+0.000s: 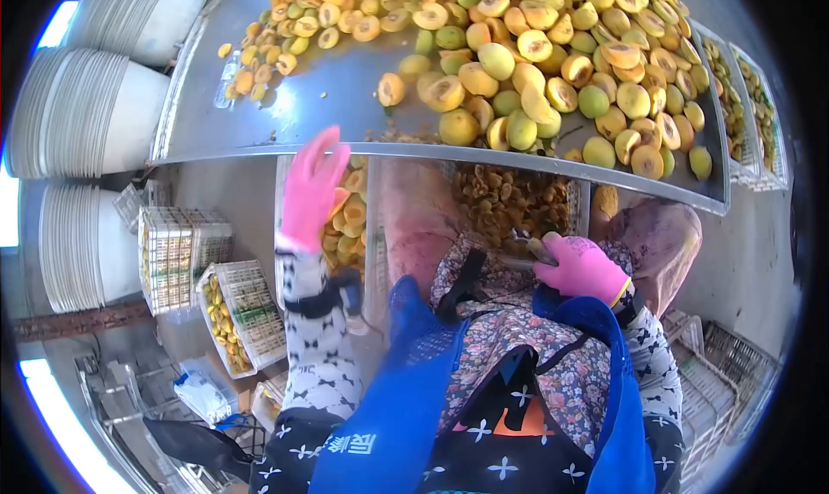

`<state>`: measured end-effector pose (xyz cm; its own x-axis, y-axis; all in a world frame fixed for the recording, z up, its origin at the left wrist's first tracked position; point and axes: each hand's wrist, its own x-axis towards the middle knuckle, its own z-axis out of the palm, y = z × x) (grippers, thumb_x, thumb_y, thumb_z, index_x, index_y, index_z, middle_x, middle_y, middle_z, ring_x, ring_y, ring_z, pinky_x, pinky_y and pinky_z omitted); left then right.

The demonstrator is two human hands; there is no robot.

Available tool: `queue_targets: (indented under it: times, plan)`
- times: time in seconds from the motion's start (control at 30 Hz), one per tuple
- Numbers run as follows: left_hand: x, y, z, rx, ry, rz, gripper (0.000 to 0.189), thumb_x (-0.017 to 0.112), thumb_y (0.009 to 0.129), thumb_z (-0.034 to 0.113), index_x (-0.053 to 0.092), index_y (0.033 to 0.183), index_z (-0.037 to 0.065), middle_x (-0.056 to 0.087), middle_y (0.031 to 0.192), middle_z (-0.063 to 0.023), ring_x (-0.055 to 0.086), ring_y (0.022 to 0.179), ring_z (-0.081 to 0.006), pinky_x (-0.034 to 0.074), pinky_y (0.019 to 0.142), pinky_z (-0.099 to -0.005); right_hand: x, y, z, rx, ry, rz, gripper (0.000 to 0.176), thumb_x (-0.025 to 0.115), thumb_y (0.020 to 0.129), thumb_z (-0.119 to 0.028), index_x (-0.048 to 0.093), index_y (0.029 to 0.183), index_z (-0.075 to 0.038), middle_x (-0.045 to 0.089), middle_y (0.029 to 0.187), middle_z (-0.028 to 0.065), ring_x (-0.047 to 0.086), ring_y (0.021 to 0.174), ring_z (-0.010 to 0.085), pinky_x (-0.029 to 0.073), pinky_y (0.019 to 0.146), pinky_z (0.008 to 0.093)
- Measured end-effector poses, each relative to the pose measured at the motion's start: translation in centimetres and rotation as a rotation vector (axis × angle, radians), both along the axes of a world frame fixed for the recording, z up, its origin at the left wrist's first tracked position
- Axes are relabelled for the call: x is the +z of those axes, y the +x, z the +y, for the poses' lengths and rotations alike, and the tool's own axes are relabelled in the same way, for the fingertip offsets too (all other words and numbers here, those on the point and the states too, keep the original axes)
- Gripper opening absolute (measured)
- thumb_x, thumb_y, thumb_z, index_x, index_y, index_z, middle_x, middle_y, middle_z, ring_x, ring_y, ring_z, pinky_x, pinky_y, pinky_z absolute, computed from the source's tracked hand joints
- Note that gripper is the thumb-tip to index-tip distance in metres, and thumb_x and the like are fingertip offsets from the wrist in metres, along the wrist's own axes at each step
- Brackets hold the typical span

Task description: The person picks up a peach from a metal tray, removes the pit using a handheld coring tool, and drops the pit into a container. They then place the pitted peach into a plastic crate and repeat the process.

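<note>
My left hand (315, 192), in a pink glove, is over a crate of yellow peach halves (350, 235) below the table's front edge. Its fingers are stretched out and apart, pointing at the table, with a peach half right beside the palm. My right hand (579, 265), gloved the same way, is closed near my lap around a small wooden-handled tool (542, 248) with a metal tip. Between my knees sits a crate of brown pits and scraps (509, 205). Many halved and whole peaches (535, 62) lie heaped on the metal table (302, 123).
A clear plastic bottle (228, 79) lies on the table's left. Stacks of white basins (129, 118) stand at far left, above white crates (246, 317), one holding peaches. More filled crates (751, 105) are at the right, and stacked crates (699, 382) stand lower right.
</note>
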<state>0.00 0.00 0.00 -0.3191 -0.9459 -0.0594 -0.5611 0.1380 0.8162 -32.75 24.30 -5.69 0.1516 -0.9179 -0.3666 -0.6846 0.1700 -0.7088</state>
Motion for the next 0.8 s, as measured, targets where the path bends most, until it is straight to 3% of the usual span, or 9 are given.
queue_targets:
  times: [0.07,0.13,0.27,0.43,0.47,0.57,0.67,0.77,0.8]
  plan:
    - [-2.0,-0.9,-3.6,0.035,-0.177,-0.072,0.064,0.067,0.093,0.032,0.042,0.145,0.004,0.045,0.147,-0.0200,0.062,0.113,-0.0315,0.046,0.100,-0.0304,1.1,0.4,-1.0,-0.030,0.058,-0.140,0.034,0.066,0.087,-0.031,0.053,0.100,-0.003,0.066,0.081,0.0216,0.064,0.082,0.0430,0.051,0.071,0.0484]
    - [-4.0,-5.4,-6.7,0.248,-0.050,0.083,0.071,0.070,0.087,0.032,0.041,0.146,0.004,0.046,0.146,-0.0215,0.056,0.123,-0.0337,0.044,0.104,-0.0344,2.3,0.7,-1.6,-0.033,-0.040,-0.101,0.032,0.068,0.086,-0.030,0.055,0.097,-0.003,0.065,0.079,0.0204,0.064,0.078,0.0414,0.050,0.067,0.0464]
    - [-10.6,-6.2,-14.1,-0.106,-0.352,-0.184,0.081,0.075,0.077,0.030,0.041,0.146,0.006,0.050,0.141,-0.0202,0.051,0.127,-0.0333,0.042,0.106,-0.0389,1.9,1.3,-0.5,-0.051,-0.134,-0.105,0.035,0.069,0.085,-0.031,0.059,0.105,-0.003,0.066,0.084,0.0199,0.065,0.080,0.0389,0.050,0.069,0.0435]
    - [-9.2,-7.4,-12.1,-0.249,-0.008,-0.397,0.073,0.078,0.071,0.028,0.051,0.136,0.007,0.058,0.126,-0.0163,0.054,0.118,-0.0342,0.044,0.103,-0.0395,4.0,0.9,-1.1,-0.176,0.130,-0.220,0.033,0.066,0.088,-0.025,0.058,0.113,-0.005,0.065,0.084,0.0189,0.065,0.081,0.0389,0.051,0.070,0.0445]
    - [-8.7,-7.4,-10.9,-0.244,-0.004,-0.373,0.060,0.078,0.073,0.027,0.057,0.125,0.004,0.060,0.120,-0.0153,0.058,0.112,-0.0293,0.048,0.097,-0.0381,3.8,1.2,-1.3,-0.207,0.020,-0.224,0.034,0.067,0.088,-0.025,0.058,0.114,-0.005,0.065,0.084,0.0185,0.065,0.079,0.0378,0.051,0.069,0.0437]
    - [-5.7,-8.2,-5.4,-0.146,0.424,0.408,0.055,0.076,0.077,0.024,0.057,0.123,0.001,0.061,0.115,-0.0130,0.060,0.107,-0.0215,0.051,0.089,-0.0341,3.7,1.9,-2.3,-0.324,-0.292,-0.232,0.032,0.070,0.086,-0.021,0.060,0.112,-0.005,0.064,0.080,0.0154,0.065,0.073,0.0311,0.051,0.066,0.0391]
    - [-0.3,-10.7,2.4,-0.266,0.565,0.780,0.053,0.068,0.085,0.020,0.051,0.130,-0.002,0.060,0.116,-0.0119,0.058,0.106,-0.0163,0.049,0.090,-0.0301,5.5,3.6,-4.0,-0.493,-0.480,-0.321,0.025,0.074,0.084,-0.014,0.064,0.104,-0.002,0.064,0.075,0.0081,0.061,0.066,0.0161,0.050,0.066,0.0303]
    - [0.8,-14.0,7.6,-0.259,0.667,1.021,0.050,0.059,0.094,0.024,0.047,0.135,-0.002,0.059,0.121,-0.0118,0.058,0.108,-0.0166,0.047,0.092,-0.0298,7.1,4.5,-5.4,-0.629,-0.629,-0.409,0.026,0.074,0.084,-0.016,0.065,0.104,-0.002,0.066,0.078,0.0065,0.061,0.069,0.0134,0.051,0.068,0.0300]
    - [0.4,-15.0,8.6,-0.274,0.697,1.083,0.049,0.055,0.097,0.025,0.046,0.136,-0.002,0.059,0.122,-0.0120,0.058,0.109,-0.0165,0.047,0.093,-0.0296,6.7,4.3,-5.7,-0.637,-0.580,-0.358,0.036,0.075,0.082,-0.020,0.063,0.112,-0.006,0.069,0.091,0.0170,0.068,0.083,0.0339,0.054,0.074,0.0373]
